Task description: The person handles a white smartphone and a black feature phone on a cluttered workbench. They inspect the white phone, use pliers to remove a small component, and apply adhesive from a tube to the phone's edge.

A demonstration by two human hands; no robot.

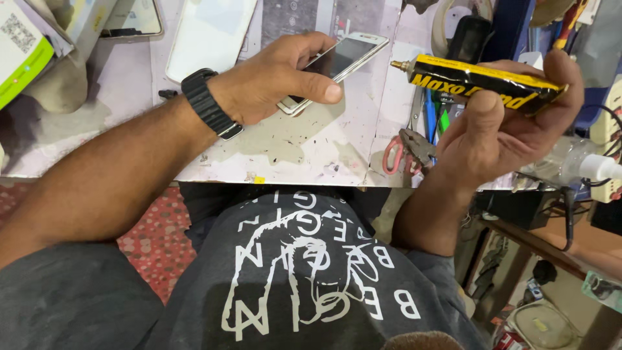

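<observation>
The left hand (275, 78), with a black watch (208, 104) on its wrist, grips a white phone (337, 65) by its edges, thumb along the near side, tilting it just above the scuffed white table (311, 146). The right hand (499, 123) is closed around a yellow-and-black glue tube (483, 83), held level to the right of the phone with its brass nozzle pointing toward it. Below that hand, red-handled pliers (405, 148) lie at the table's edge.

Red-handled pliers (407, 148) on the scuffed white worktop (311, 146), a white panel (208, 34) and green-edged box (23, 48) further off
</observation>
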